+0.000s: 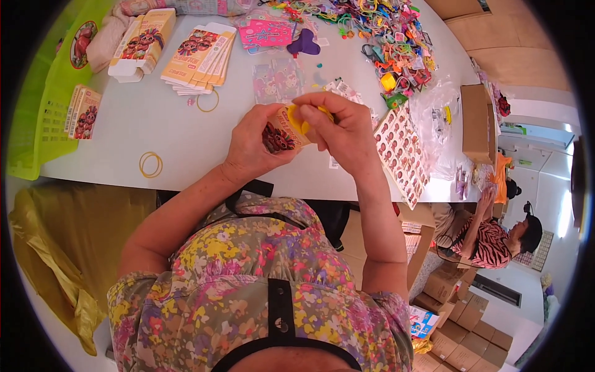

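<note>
My left hand is closed around a small printed carton, orange with red cartoon figures, held above the table's near edge. Pinched in my right hand is a small bright yellow piece, right at the carton's upper end. Whether the yellow piece is inside the carton or just against it, I cannot tell, because my fingers cover part of both. Just beyond my hands lie clear printed plastic pouches. A sheet of round face stickers is to the right of my right hand.
Flattened cartons and a carton stack lie far left, beside a green basket. Rubber bands sit near the front edge. Colourful trinkets heap at far right, by a cardboard box. Another person sits at right.
</note>
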Action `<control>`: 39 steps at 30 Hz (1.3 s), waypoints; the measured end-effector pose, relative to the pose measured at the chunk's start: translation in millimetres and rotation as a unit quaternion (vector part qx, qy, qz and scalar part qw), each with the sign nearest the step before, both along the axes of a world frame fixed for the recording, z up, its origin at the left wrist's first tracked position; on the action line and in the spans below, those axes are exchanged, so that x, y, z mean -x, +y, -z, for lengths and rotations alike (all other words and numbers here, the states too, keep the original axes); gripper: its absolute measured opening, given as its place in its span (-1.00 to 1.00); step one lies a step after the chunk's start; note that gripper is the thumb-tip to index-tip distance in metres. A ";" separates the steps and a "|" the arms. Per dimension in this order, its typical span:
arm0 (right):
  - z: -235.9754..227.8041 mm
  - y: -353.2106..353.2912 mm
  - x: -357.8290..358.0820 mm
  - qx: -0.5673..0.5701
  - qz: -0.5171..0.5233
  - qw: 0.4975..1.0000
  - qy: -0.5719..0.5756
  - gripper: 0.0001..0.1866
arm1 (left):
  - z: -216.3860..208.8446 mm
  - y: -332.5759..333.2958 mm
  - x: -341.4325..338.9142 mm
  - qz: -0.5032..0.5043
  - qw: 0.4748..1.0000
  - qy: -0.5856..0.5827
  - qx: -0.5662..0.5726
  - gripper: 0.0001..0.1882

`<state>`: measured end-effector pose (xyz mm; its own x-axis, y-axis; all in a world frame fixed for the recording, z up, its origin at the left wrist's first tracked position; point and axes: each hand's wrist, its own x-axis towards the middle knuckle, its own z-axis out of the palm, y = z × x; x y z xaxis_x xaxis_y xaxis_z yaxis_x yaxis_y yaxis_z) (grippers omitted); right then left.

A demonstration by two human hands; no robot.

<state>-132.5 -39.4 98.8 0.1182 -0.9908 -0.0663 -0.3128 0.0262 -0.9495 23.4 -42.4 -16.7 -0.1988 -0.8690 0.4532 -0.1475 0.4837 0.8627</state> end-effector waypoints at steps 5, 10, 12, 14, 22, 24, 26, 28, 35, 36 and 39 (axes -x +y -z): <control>-24.0 2.8 8.6 -0.054 0.002 0.998 -0.024 -0.81 | 0.4 1.9 -1.7 -0.006 0.999 0.015 -0.032 -0.25; -4.8 2.6 5.8 0.111 -0.046 0.964 0.239 -0.81 | 1.8 0.7 -2.2 0.006 0.999 -0.032 -0.010 -0.21; -8.3 2.8 -0.6 0.172 -0.081 0.953 0.235 -0.72 | 0.4 0.8 -1.4 0.004 0.998 0.025 -0.054 -0.25; -9.5 2.3 0.3 0.144 -0.093 0.967 0.191 -0.69 | -0.2 1.2 -0.7 0.002 0.999 0.017 -0.049 -0.25; -23.2 2.2 6.7 -0.051 -0.035 0.995 0.081 -0.57 | 3.1 1.4 -1.5 0.006 0.999 0.022 -0.049 -0.21; -17.0 3.4 6.3 0.121 0.010 0.976 0.181 -0.60 | 1.7 1.5 -2.6 0.010 0.999 0.020 -0.047 -0.21; -8.6 4.0 7.5 0.193 0.010 0.953 0.232 -0.62 | 3.8 1.3 -1.0 0.010 0.998 0.028 -0.054 -0.21; -5.3 5.3 7.4 0.263 0.010 0.923 0.282 -0.63 | 3.7 1.3 -0.9 0.010 0.997 0.036 -0.061 -0.21; -4.8 18.3 -10.0 0.226 -0.062 0.847 0.477 -0.75 | -0.6 1.3 -1.2 0.006 1.000 -0.003 -0.027 -0.22; -2.6 19.6 -11.4 0.232 -0.066 0.824 0.513 -0.77 | -2.0 0.7 -1.1 0.003 1.000 -0.018 0.004 -0.23; -19.2 11.0 -1.5 0.183 -0.071 0.922 0.334 -0.77 | 2.8 2.7 0.5 -0.004 0.999 0.023 -0.046 -0.24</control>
